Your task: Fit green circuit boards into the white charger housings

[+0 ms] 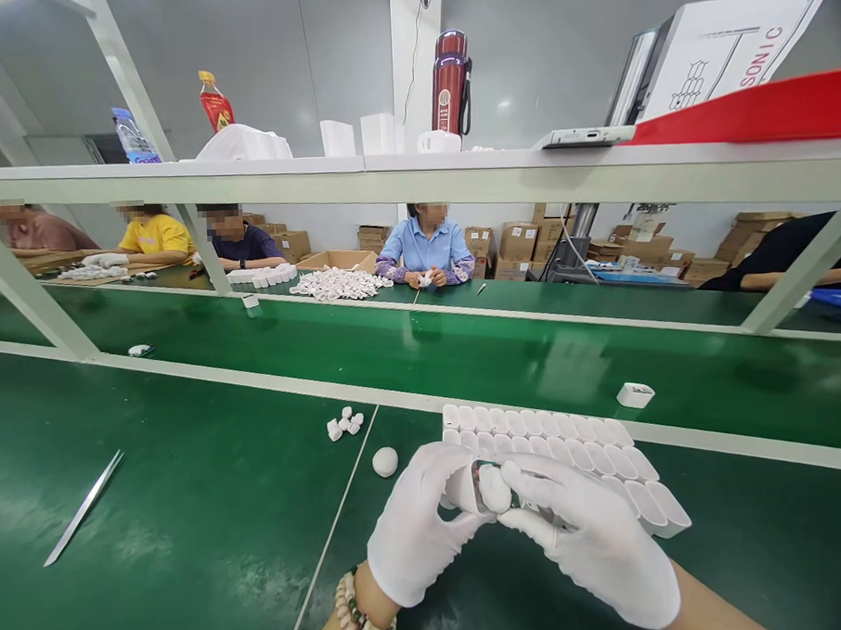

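My left hand, in a white glove, is closed around a white plastic housing above the bench. At the housing's open end, my gloved right hand pinches a white rounded piece with thumb and fingers. A bit of green and copper-coloured material shows at the rim between the hands; its details are too small to tell. Behind and under my right hand stand rows of white open housings, partly hidden. A white round piece lies left of my hands, with several small white blocks beyond it.
Tweezers lie on the green bench at left. A green conveyor belt runs across, carrying a white housing. Overhead is a shelf with a red thermos. Several co-workers sit opposite, one in a blue shirt, near piled white parts.
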A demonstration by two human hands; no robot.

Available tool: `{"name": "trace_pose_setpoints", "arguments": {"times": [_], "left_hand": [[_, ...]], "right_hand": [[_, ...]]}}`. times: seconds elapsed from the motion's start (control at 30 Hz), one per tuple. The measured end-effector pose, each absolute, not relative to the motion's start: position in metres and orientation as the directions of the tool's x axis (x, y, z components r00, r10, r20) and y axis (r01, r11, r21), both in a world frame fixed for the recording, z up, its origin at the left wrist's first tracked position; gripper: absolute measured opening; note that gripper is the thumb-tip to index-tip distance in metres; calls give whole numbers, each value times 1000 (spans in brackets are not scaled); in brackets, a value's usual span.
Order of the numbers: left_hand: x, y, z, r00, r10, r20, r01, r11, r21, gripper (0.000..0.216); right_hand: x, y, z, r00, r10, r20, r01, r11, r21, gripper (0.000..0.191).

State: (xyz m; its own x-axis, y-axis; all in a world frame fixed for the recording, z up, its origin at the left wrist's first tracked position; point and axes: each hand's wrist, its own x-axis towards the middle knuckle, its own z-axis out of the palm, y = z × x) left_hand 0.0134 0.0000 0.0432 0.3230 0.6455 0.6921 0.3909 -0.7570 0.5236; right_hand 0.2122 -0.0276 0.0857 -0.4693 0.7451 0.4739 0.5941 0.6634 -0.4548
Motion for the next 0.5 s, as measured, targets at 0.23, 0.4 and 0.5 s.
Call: {"name": "trace_pose_setpoints", "arguments": {"times": [0.23, 0.4, 0.5], "left_hand": [[13, -1, 42, 336, 654, 678, 382, -753, 536, 43], [13, 1, 42, 360, 636, 683, 390, -767, 509, 40], [13, 1, 41, 362, 637, 680, 390, -766, 511, 40]], "right_hand": [[213, -27, 83, -484, 690, 539, 625, 703, -339, 11], [211, -26, 86, -520, 690, 504, 629, 708, -321, 28], [212, -27, 85, -527, 709, 469, 679, 683, -271, 29]]}}
